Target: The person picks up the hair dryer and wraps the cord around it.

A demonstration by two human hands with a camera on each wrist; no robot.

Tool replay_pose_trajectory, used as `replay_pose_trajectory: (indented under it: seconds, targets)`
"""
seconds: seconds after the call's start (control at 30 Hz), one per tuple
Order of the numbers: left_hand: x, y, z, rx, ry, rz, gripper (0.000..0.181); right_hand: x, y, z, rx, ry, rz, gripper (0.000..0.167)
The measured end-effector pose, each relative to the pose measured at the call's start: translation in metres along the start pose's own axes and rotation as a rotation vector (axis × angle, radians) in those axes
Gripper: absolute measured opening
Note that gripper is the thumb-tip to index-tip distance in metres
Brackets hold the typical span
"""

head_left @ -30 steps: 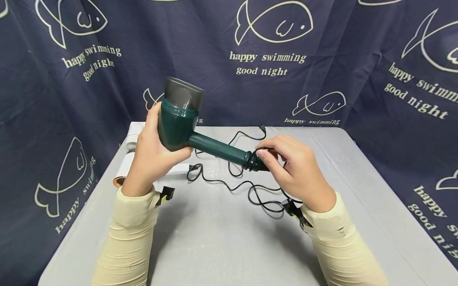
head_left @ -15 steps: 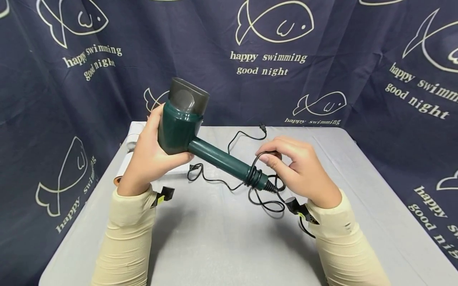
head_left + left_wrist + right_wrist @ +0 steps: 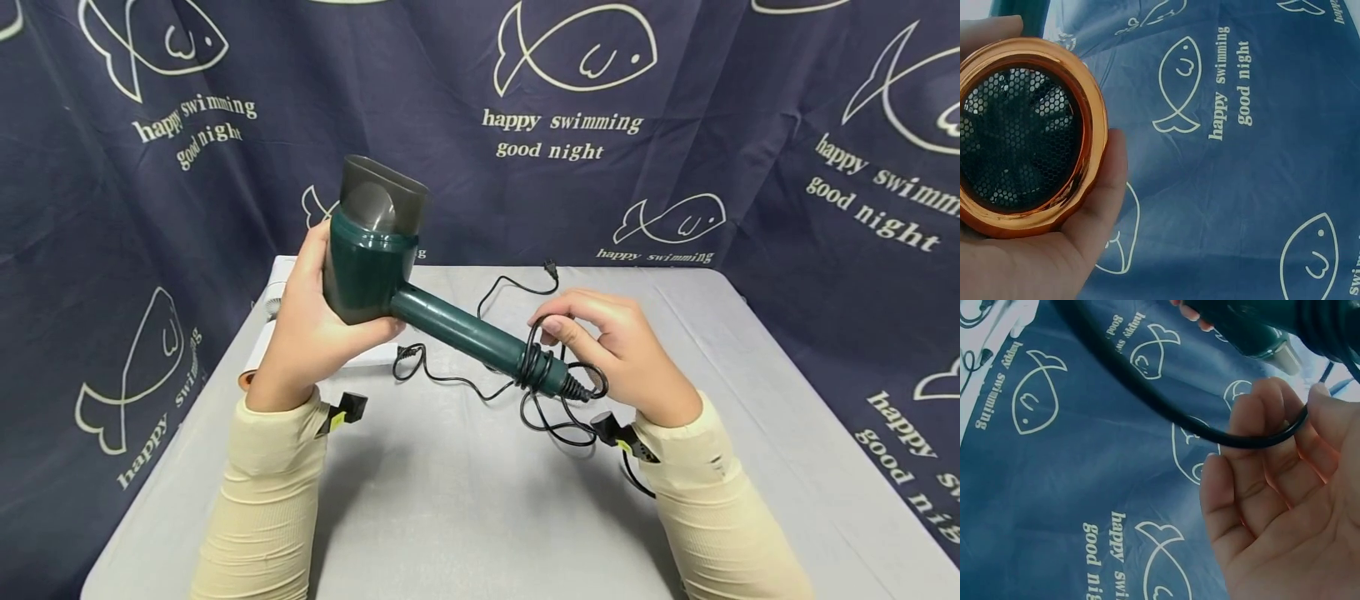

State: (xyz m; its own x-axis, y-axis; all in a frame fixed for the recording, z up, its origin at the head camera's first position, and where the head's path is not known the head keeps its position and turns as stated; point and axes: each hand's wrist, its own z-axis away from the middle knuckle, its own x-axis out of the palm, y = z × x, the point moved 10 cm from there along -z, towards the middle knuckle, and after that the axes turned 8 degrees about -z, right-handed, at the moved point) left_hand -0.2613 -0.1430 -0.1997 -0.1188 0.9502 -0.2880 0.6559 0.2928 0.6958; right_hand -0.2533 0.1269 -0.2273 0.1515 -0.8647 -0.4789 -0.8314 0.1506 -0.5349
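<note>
Hands first: the left hand (image 3: 307,342) is gripping the head of a dark green hair dryer (image 3: 371,275), thumb lying by the start of the handle; the right hand (image 3: 626,354) is pinching a loop of black cord (image 3: 1210,434) between thumb and fingertips. Dryer is hanging above the worktop (image 3: 450,517), tilted, grey nozzle (image 3: 382,200) pointing up, handle slanting down toward the right hand. Cord coils (image 3: 534,367) are circling the handle's lower end.

Left wrist view is showing what the head view is hiding: the dryer's rear, a copper-coloured rim (image 3: 1092,137) round a honeycomb grille (image 3: 1019,137), hand cupping it. Right wrist view is giving the pinch up close, cord crossing the bent fingers, thumb touching it; nozzle is only partly showing there.

Head view alone is giving the whole layout: more cord is lying in loops on the worktop, a black plug (image 3: 551,268) is resting near the back edge, white items (image 3: 375,357) are sitting behind the left hand, mostly hidden. Fish-print curtain (image 3: 450,83) is hanging behind, showing in all views
</note>
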Motion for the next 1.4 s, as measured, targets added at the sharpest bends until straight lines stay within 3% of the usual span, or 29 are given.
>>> replay_pose_trajectory:
  seconds: [0.37, 0.57, 0.83, 0.97, 1.17, 1.4]
  targets:
    - [-0.003, -0.007, 0.0, -0.078, 0.064, 0.036, 0.093, 0.014, 0.011, -0.002, 0.031, 0.019, 0.067, 0.02]
    - [-0.005, -0.01, 0.001, -0.122, 0.103, 0.015, 0.09, 0.02, 0.019, 0.0, 0.124, 0.014, 0.096, 0.022]
    - [-0.006, -0.014, 0.002, -0.141, 0.144, 0.079, 0.091, 0.034, 0.021, 0.0, 0.148, -0.046, 0.056, 0.021]
    - [-0.008, -0.016, 0.001, -0.15, 0.167, 0.078, 0.089, 0.041, 0.023, 0.0, 0.169, -0.095, 0.142, 0.016]
    - [-0.018, -0.015, 0.003, -0.156, 0.252, 0.035, 0.087, 0.057, 0.031, 0.004, 0.223, -0.218, 0.295, 0.025]
    - [-0.022, -0.015, 0.003, -0.16, 0.297, 0.046, 0.088, 0.066, 0.03, 0.006, 0.225, -0.276, 0.32, 0.027]
